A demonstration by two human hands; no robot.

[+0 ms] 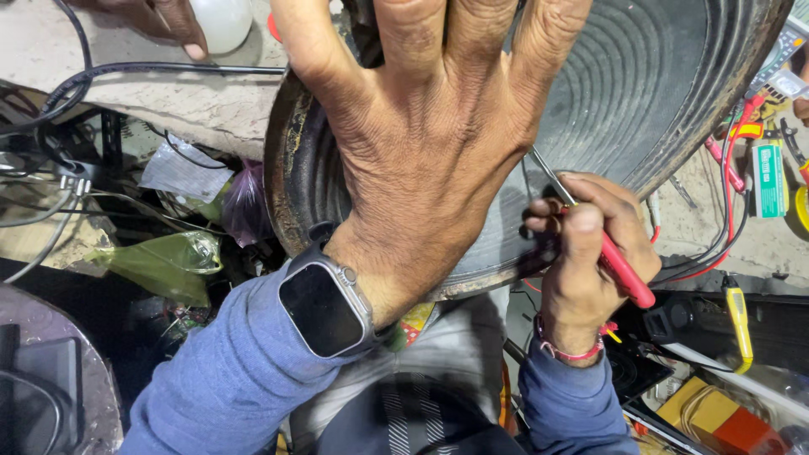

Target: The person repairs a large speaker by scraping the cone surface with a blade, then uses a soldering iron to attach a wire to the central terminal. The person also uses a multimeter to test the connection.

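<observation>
a large round black speaker cone [640, 93], ribbed in rings and rimmed with a worn metal frame, is propped at the near edge of the stone workbench [194, 105], overhanging toward the person's lap. the left hand [421, 143] is pressed flat on the cone, fingers spread wide and grasping nothing; a dark smartwatch [324, 307] is worn on its wrist. the right hand [590, 253] is clenched around a red-handled screwdriver [619, 270], whose thin metal shaft is laid against the cone near its lower rim. a red thread band is seen on that wrist. at the bench's far left corner, another person's hand [160, 21] is rested beside a white rounded object [223, 21]. red wires and a yellow-handled tool [738, 320] are scattered along the right edge.
</observation>
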